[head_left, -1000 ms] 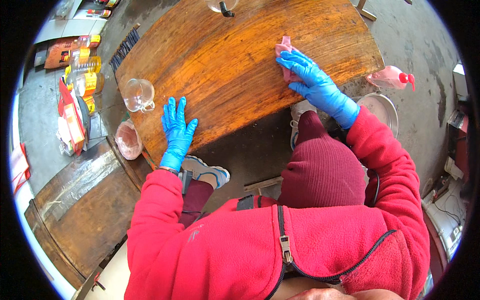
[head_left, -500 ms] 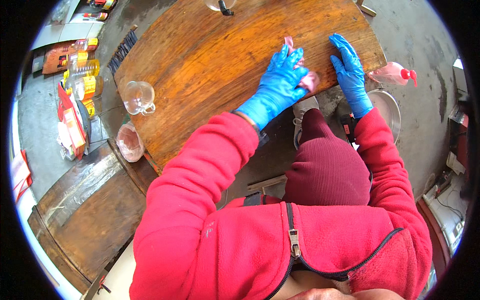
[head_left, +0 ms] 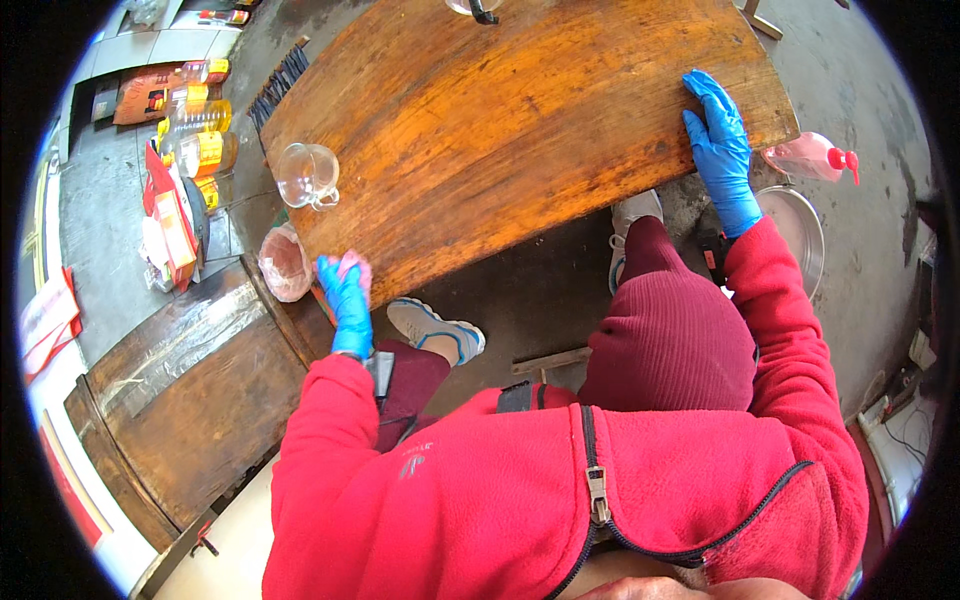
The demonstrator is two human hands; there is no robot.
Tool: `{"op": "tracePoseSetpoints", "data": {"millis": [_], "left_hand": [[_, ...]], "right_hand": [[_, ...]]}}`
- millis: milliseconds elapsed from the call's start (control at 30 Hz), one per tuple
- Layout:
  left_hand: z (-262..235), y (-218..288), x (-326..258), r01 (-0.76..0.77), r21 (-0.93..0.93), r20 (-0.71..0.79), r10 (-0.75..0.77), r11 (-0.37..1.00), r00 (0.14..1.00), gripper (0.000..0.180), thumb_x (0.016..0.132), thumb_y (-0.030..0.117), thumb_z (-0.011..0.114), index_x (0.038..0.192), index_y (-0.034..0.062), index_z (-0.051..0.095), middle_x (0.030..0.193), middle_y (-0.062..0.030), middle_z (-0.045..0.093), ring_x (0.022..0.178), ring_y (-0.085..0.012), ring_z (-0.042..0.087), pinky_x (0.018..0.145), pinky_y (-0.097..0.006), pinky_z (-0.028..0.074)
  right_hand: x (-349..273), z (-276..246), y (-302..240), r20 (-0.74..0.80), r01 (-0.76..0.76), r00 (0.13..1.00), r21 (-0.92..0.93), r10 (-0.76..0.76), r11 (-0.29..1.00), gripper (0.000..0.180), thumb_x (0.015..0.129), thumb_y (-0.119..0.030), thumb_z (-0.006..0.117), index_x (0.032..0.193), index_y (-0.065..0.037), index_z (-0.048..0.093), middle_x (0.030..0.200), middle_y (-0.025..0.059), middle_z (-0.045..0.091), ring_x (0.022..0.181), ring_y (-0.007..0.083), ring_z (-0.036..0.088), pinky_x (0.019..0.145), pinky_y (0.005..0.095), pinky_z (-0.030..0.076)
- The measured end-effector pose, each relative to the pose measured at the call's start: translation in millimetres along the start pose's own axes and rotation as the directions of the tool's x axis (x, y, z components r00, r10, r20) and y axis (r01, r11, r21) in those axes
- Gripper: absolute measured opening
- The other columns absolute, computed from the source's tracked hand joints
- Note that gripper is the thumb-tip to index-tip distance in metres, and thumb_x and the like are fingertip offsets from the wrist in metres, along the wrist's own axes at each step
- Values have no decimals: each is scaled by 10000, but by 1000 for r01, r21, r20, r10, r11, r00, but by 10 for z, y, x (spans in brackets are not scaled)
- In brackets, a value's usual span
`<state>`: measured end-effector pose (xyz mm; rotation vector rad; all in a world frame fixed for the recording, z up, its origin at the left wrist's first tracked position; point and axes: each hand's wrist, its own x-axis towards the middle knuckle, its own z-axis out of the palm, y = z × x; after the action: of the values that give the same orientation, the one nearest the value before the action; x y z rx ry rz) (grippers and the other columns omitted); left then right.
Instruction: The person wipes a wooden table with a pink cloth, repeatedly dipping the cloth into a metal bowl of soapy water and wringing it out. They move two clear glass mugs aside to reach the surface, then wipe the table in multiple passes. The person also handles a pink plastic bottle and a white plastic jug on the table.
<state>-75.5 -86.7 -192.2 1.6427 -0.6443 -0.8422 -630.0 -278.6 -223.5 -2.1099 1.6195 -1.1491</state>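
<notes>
At the near left corner of the wooden table (head_left: pixel 520 140), my left hand (head_left: pixel 347 315) in a blue glove is closed on a crumpled pink cloth (head_left: pixel 358 270). Part of the cloth is hidden behind the glove. My right hand (head_left: pixel 722 150), gloved the same way, lies flat near the table's right end with fingers stretched out and nothing in it. A clear glass mug (head_left: pixel 308 176) stands on the tabletop just beyond my left hand. Another clear vessel with a black part (head_left: pixel 482 12) is cut off at the top edge.
A pink bottle with a red pump top (head_left: pixel 812 158) and a round metal basin (head_left: pixel 800 228) are beside my right arm. At left are a wooden bench (head_left: pixel 200 390) with plastic film, a pinkish bag (head_left: pixel 285 265), and several oil bottles (head_left: pixel 205 150). My shoes are below the table.
My left hand has swept with the pink cloth from the tabletop's right-hand part to its near left corner. My right hand rests at the right end as before. The view has shifted slightly.
</notes>
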Motion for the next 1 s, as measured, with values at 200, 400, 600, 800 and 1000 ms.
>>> {"op": "tracePoseSetpoints", "data": {"millis": [200, 400, 600, 800, 1000], "left_hand": [[2611, 296, -154, -596, 130, 707, 347, 793, 616, 201, 905, 122, 544, 1106, 129, 541, 1073, -75, 463, 978, -240, 420, 855, -343, 370], [3780, 340, -439, -939, 57, 869, 446, 338, 213, 504, 857, 179, 624, 1336, 72, 510, 1415, -196, 474, 1366, -398, 380, 1112, -439, 330], [2304, 486, 88, -721, 263, 840, 214, 641, 498, 611, 845, 265, 668, 1388, 69, 467, 1313, -167, 503, 1223, -309, 489, 998, -392, 421], [642, 204, 109, 104, -58, 457, -66, 993, 887, 595, 916, 26, 524, 1454, 200, 340, 976, 37, 432, 723, -47, 469, 648, -205, 452], [1469, 12, 189, -118, -73, 457, 138, 990, 879, 257, 933, 7, 479, 1096, 205, 467, 801, 56, 316, 646, -65, 388, 557, -212, 416]], "right_hand": [[4, 7, -55, -13, -14, 1000, -25, 13, 1000, 421, 840, -28, 638, 1257, -77, 605, 1321, 128, 583, 1248, 291, 533, 1076, 374, 402], [15, 1, -38, -17, -33, 999, 35, 34, 999, 410, 843, 11, 616, 1247, -55, 605, 1317, 134, 587, 1250, 284, 536, 1079, 366, 398], [-8, -3, -5, -28, -23, 999, 83, 25, 996, 412, 839, 29, 608, 1244, -43, 602, 1308, 138, 589, 1257, 279, 534, 1079, 360, 399], [-24, 17, -26, -43, -37, 998, 58, 39, 998, 419, 839, 1, 618, 1254, -53, 597, 1318, 134, 578, 1254, 288, 532, 1082, 366, 397], [-15, 11, -69, -48, -41, 998, 17, 41, 999, 421, 842, -18, 616, 1260, -65, 595, 1325, 135, 569, 1257, 297, 525, 1080, 375, 399]]}}
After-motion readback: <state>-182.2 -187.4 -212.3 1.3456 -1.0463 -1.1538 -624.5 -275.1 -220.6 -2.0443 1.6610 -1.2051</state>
